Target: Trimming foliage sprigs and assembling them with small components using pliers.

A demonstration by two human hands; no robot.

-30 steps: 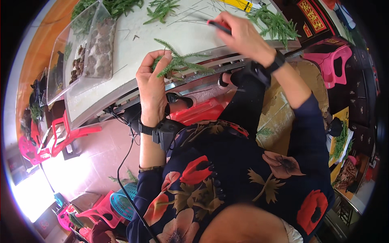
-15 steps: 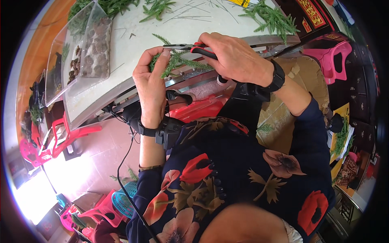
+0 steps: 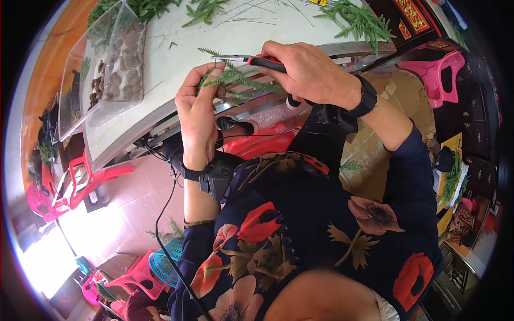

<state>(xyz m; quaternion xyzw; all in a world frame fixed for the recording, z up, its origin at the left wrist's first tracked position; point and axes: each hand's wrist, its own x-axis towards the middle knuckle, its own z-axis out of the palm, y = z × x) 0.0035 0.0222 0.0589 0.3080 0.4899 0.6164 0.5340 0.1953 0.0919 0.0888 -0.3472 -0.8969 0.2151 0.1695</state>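
Currently, head view: both hands are raised over the near edge of the tabletop (image 3: 184, 61). A green needled sprig (image 3: 235, 76) is pinched between thumb and forefinger of the left hand (image 3: 194, 115); left grip is clenched on it, palm side partly hidden. Sprig is held up at the near edge of the tabletop, fronds pointed right. Red-and-black pliers (image 3: 267, 62) are grasped in the right hand (image 3: 313, 75); right grip is closed around the handles. Pliers are held roughly level, nose pointed left, tips just beside the left fingertips, across the sprig. Whether anything is bitten by the nose cannot be told.

Tabletop: thin dark wires (image 3: 251, 20) are scattered beyond the hands. A loose sprig (image 3: 206, 12) is laid left of them, a sprig bunch (image 3: 360, 25) near the right corner. Clear plastic box (image 3: 65, 101) is set at the left end, brown lumpy pieces (image 3: 126, 67) seen in it; a green heap (image 3: 152, 6) is seen beyond, cut by the top edge of the frame.

Around: dark bands are worn on both wrists. A pink stool (image 3: 440, 80) is placed at right, with flattened cardboard (image 3: 383, 128) between it and the person. A blue-green basket (image 3: 165, 262) is seen at lower left, beside pink plastic furniture (image 3: 138, 275).
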